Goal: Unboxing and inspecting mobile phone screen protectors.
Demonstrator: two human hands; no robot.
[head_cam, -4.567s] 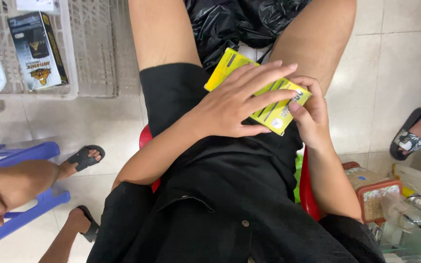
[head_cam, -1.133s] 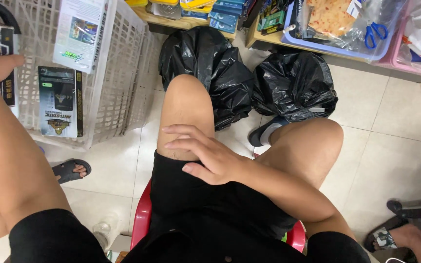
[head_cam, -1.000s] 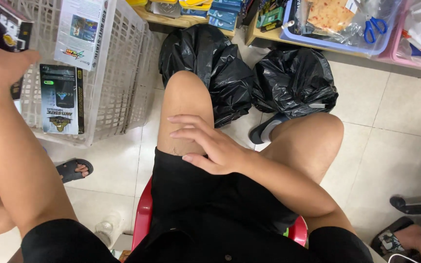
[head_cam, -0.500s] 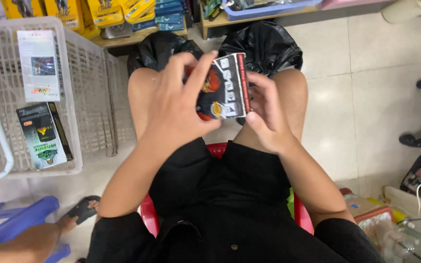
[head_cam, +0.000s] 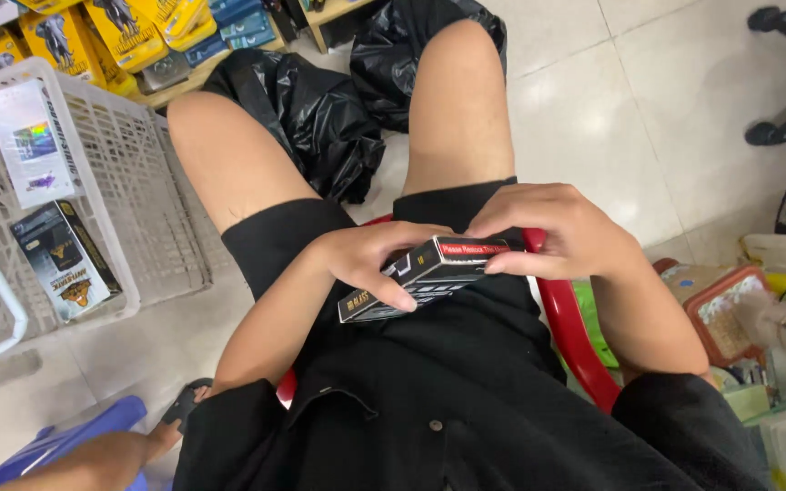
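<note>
You have the black box (head_cam: 429, 273) over your lap, just above the near edge of the shorts, gripped at both ends: your left hand (head_cam: 370, 264) wraps its near-left end, thumb across the face, and your right hand (head_cam: 557, 232) pinches the far-right end. I'd keep both thumbs clear of the end flap and hold it level. Its long axis runs near-left to far-right, narrow side up, the red-striped end pointing right

Both hands (head_cam: 466, 250) together over lap — fingers (head_cam: 393, 295) curled.
</note>
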